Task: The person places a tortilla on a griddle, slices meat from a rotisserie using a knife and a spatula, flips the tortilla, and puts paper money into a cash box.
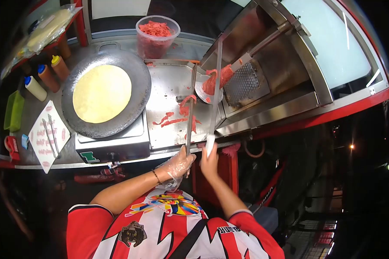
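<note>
My left hand (180, 165), in a clear plastic glove, is closed around a long narrow metal utensil (190, 116). Its shape resembles tongs, but the tip is hard to make out. Close beside it, my bare right hand (209, 164) grips the white handle of a long knife (216, 86), blade pointing away from me. The blade crosses in front of a cone of red meat (210, 85) on a spit, with a round metal plate (202, 94) at its end. Red meat shavings (166, 122) lie on the steel tray (164, 93) left of the blade.
A yellow flatbread (101, 93) lies on a round black griddle (138, 103). Behind stands a tub (153, 46) of red shavings. Sauce bottles (47, 77), a green box (14, 111) and printed paper (41, 138) with tongs sit left. A steel grill housing (285, 95) rises right.
</note>
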Demonstrator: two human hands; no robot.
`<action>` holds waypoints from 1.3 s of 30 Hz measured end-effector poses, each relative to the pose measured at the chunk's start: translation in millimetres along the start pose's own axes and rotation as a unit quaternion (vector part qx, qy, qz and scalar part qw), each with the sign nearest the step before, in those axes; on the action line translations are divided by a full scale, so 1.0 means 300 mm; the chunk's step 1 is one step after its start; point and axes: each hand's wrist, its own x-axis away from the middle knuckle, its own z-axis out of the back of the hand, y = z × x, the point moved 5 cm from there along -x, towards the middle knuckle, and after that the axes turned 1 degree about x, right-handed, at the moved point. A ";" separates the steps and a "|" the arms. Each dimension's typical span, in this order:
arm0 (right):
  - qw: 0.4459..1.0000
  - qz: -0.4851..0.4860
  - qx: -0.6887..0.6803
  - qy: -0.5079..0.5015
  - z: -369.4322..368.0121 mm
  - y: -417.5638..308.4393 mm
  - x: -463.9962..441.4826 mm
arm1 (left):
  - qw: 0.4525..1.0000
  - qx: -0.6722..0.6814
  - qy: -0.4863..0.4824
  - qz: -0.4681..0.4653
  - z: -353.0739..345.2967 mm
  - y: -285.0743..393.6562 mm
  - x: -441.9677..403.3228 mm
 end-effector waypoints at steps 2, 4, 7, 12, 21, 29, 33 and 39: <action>1.000 0.012 0.009 0.008 0.017 0.033 0.117 | 0.999 -0.031 0.004 -0.035 0.015 -0.016 -0.034; 0.999 0.005 0.032 -0.001 0.028 0.035 0.091 | 0.995 -0.076 -0.007 -0.059 0.011 -0.008 -0.037; 0.997 -0.001 0.072 -0.017 0.037 -0.112 -0.145 | 0.998 -0.054 0.008 -0.005 0.005 0.005 -0.050; 0.994 0.023 0.098 -0.030 0.115 -0.003 0.106 | 0.997 -0.042 0.005 -0.060 0.050 -0.005 -0.129; 0.965 -0.080 0.208 -0.138 0.383 -0.118 0.114 | 0.997 0.054 0.052 -0.025 0.059 0.060 -0.151; 0.945 -0.174 0.124 -0.248 0.637 -0.161 0.207 | 0.998 0.065 0.014 -0.020 0.074 0.038 -0.109; 0.957 -0.143 0.123 -0.219 0.658 -0.115 0.250 | 0.998 0.051 -0.033 -0.021 0.070 0.030 0.113; 0.992 -0.095 -0.044 -0.076 0.361 -0.225 0.051 | 0.995 0.094 -0.020 -0.018 -0.045 -0.056 0.059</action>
